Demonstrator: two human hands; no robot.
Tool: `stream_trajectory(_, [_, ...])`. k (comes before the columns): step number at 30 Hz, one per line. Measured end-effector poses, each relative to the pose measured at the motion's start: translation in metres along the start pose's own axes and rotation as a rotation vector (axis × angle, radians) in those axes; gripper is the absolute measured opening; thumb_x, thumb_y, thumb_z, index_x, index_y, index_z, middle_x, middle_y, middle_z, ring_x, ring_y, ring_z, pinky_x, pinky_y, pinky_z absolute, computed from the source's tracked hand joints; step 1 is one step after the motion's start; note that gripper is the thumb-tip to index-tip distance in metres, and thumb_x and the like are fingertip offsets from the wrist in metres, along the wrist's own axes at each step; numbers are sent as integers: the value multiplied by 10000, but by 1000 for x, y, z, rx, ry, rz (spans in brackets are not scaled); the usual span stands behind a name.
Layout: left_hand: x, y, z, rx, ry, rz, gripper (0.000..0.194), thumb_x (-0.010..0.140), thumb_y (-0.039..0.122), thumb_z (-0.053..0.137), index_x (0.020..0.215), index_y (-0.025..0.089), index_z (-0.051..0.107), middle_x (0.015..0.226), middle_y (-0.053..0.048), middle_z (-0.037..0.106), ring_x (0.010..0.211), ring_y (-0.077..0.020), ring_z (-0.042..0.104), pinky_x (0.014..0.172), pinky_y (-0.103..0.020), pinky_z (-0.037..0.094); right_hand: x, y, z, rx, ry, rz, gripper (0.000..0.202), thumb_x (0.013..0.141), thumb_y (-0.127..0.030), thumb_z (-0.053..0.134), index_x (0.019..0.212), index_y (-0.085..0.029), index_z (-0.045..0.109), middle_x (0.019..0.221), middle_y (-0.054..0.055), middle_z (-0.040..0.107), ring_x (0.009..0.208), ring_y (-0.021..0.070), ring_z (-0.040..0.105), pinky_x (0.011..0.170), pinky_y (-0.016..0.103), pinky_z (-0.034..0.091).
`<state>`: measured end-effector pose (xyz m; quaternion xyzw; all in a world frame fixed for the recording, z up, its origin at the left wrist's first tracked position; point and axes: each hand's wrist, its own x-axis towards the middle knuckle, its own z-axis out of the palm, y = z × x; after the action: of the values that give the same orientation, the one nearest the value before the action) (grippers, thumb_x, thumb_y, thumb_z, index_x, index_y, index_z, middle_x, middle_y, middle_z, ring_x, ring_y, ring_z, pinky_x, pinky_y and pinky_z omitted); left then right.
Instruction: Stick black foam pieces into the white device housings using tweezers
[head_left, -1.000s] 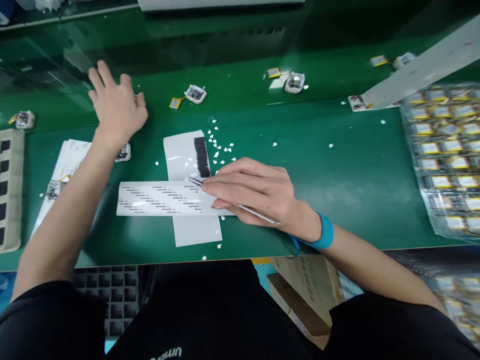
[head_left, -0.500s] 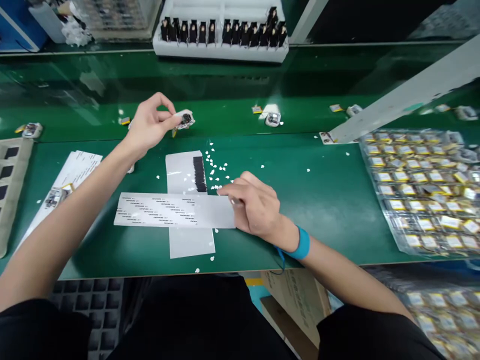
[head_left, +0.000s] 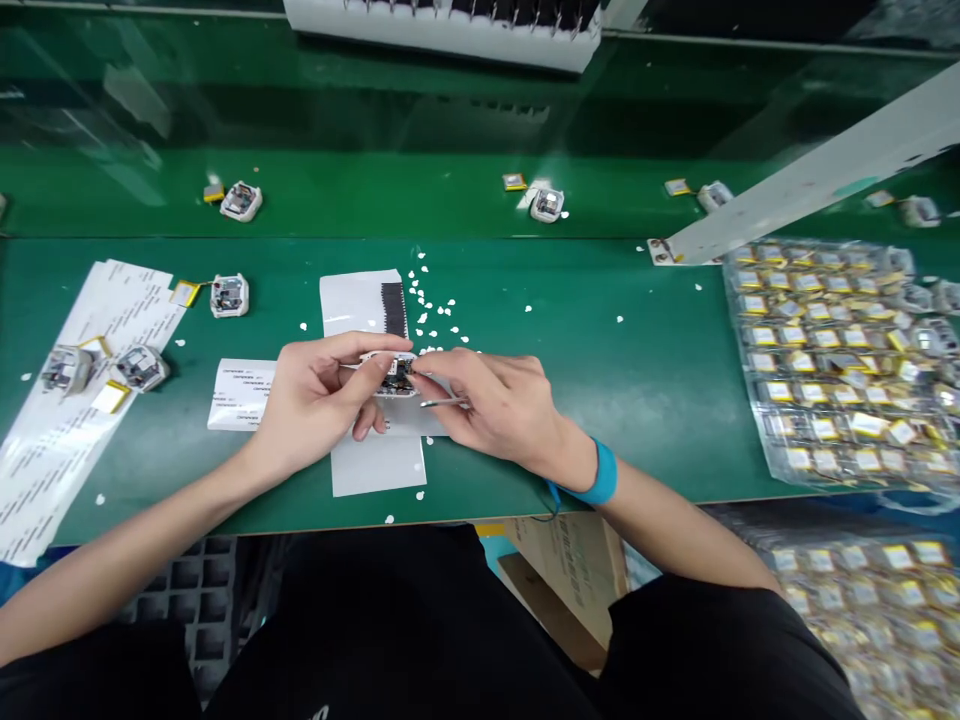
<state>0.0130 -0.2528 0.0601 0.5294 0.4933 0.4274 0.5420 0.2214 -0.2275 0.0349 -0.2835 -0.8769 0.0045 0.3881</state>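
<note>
A person seated at a green tabletop (head_left: 637, 400) holds a small white-cased module (head_left: 393, 372) between both hands, just above the near edge of the work surface. The left hand (head_left: 319, 395) is closed on the module, thumb and forefinger pinching its upper left side. The right hand (head_left: 499, 400) meets it from the other side, fingers curled around slim metal tweezers (head_left: 442, 402) whose tip points toward the module. The module is a rounded white shell with a dark circuit board showing in its open face; finer detail is too small to make out.

Under the hands lie a white backing sheet (head_left: 360, 300) carrying a black comb-like strip (head_left: 393, 308) and, crossing it, a printed label strip (head_left: 240, 393). Small white paper flecks (head_left: 439, 310) are scattered just beyond the right hand's fingers. Left of the left hand sit similar modules (head_left: 227, 295) with yellow batteries attached, some resting on a stack of printed sheets (head_left: 67, 400). Well to the right of the right hand, a clear tray (head_left: 840, 360) holds rows of yellow-labelled cells. A blue wrist strap (head_left: 600, 472) circles the right wrist.
</note>
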Motion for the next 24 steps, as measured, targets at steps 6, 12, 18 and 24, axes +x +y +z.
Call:
stream_trajectory(6, [-8, 2, 5, 77, 111, 20, 169, 935, 229, 732, 1060, 191, 839, 535, 43, 650, 368, -110, 569, 432, -234, 551, -3, -1, 2, -7, 2, 34, 121, 1089, -255, 624, 1080, -163, 701, 828, -30, 803, 590, 58, 671, 533, 219, 436])
stream_trajectory(12, [-14, 2, 10, 153, 128, 24, 195, 938, 193, 684, 1059, 193, 836, 462, 74, 575, 358, -96, 514, 393, -215, 441, -8, -4, 7, -31, -35, 4, 103, 1088, -230, 633, 1078, -146, 692, 781, -34, 776, 658, 75, 716, 563, 217, 487])
stream_trajectory(18, [-15, 1, 9, 307, 174, 98, 147, 930, 203, 694, 957, 224, 836, 507, 57, 639, 412, -101, 529, 412, -240, 386, -5, -4, 0, -18, -160, -37, 196, 1046, -61, 551, 1018, -171, 711, 847, -29, 787, 699, 76, 711, 526, 216, 442])
stream_trajectory(24, [-14, 7, 3, 279, 199, 66, 117, 944, 270, 722, 941, 232, 833, 554, 26, 664, 392, -116, 533, 377, -256, 364, -2, 8, -5, 130, -134, -50, 154, 1088, -263, 631, 1212, -189, 683, 999, -27, 798, 736, 56, 703, 527, 227, 410])
